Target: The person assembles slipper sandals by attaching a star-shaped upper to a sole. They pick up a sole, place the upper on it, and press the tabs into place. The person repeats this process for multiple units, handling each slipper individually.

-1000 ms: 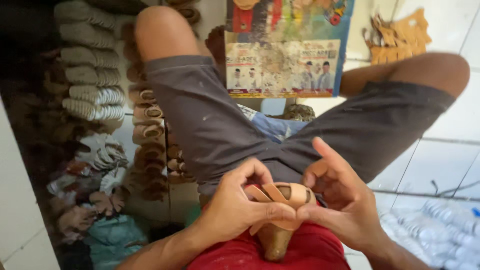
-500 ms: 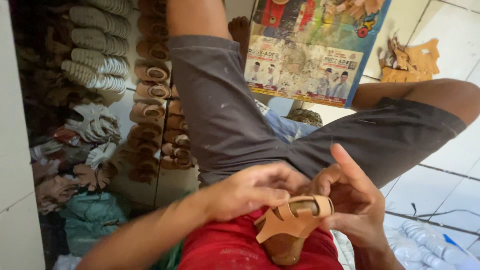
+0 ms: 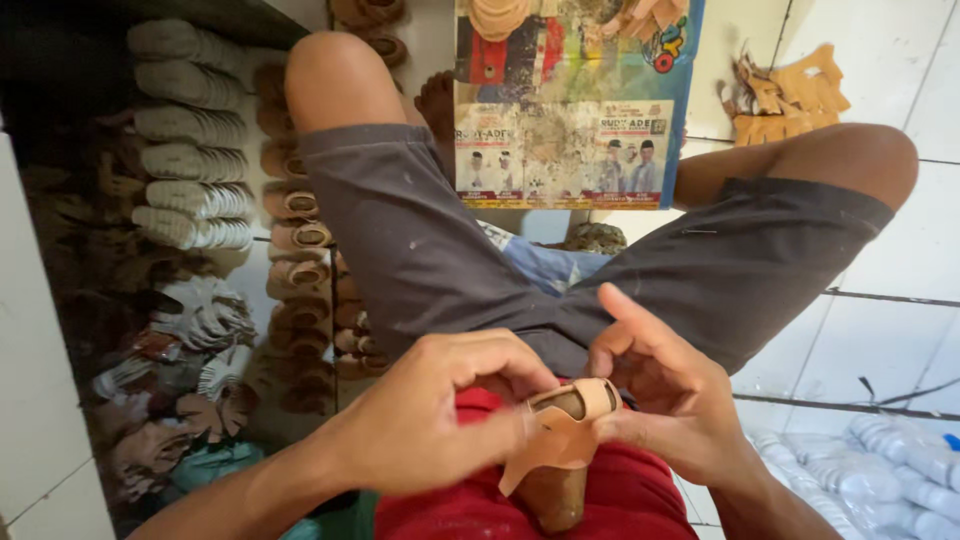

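Head view: tan leather sandal piece (image 3: 562, 440) sat over the red shirt (image 3: 520, 505), just below the grey shorts (image 3: 450, 260). Left hand (image 3: 430, 425) pinched its near edge, fingers closed on the leather. Right hand (image 3: 670, 400) gripped the strap loop from the opposite side, thumb raised. Beyond the shorts: stacked sandal soles (image 3: 190, 150) toward the left, colourful poster (image 3: 570, 100) farther off.

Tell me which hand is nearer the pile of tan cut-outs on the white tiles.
Right. The right hand is below the pile of tan cut-outs, on the tan sandal piece; the left hand sits further left.
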Motion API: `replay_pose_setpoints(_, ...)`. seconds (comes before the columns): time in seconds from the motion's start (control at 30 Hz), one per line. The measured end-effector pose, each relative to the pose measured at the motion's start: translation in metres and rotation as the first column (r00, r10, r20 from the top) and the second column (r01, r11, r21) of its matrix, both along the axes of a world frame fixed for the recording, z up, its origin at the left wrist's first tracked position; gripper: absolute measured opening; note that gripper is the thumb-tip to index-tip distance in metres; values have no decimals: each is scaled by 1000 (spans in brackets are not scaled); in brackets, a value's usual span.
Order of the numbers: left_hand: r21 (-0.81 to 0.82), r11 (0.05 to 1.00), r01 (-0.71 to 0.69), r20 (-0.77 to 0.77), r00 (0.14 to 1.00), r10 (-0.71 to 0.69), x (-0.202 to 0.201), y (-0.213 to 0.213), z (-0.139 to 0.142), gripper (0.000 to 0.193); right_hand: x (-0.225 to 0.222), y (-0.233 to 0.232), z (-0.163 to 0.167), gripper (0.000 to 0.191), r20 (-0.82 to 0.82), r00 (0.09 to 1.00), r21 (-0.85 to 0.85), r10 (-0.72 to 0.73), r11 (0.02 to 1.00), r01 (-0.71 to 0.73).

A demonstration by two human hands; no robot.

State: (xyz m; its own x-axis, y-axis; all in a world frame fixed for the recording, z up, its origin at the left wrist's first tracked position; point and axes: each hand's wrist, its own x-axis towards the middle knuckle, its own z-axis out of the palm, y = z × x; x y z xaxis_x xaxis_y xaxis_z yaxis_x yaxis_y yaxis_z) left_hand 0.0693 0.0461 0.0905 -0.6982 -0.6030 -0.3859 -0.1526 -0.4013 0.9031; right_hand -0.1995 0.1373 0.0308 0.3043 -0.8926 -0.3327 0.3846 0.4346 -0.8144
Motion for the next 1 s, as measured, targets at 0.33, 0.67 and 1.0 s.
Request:
replay_pose_setpoints(0.33, 129, 986, -101, 32, 995, 98, -10, 9, -20, 19, 5, -3, 0, 105, 19, 999, -98, 27, 995, -25)
replay_pose_setpoints(0.67, 784, 445, 432, -485, 875, 4, -16, 32, -87, 53, 2, 13, 2, 109, 63, 990, -327, 124, 940, -97)
replay_pose_setpoints(1.0, 744, 658, -117, -384, 731, 564, -62, 34, -89, 44, 26, -8, -63, 63, 113, 956, 346, -272, 912, 218)
